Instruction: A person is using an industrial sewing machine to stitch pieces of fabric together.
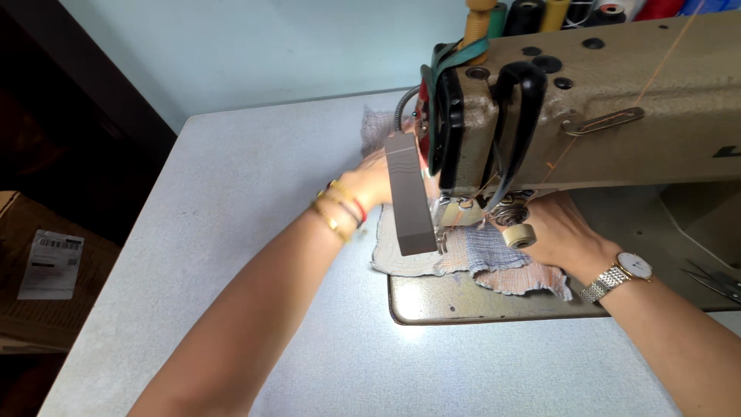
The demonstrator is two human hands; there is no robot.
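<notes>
**Hands feeding cloth at the machine**

Cloth (494,266), a small frayed patchwork of blue, pink and grey, lies flat on the metal plate (432,305) near the table (231,201) edge, running back under the head of the sewing machine (617,116). The right hand (559,232) rests flat on its right part, fingers spread, pressing rather than clenching. The left hand (370,181) reaches farther back behind the machine's lamp (409,201); whether it grips or only presses the cloth cannot be told. To do this well, I judge, both palms should keep the layers smooth, with fingers clear of the needle. Thread spools (540,11) stand farthest back.
</notes>
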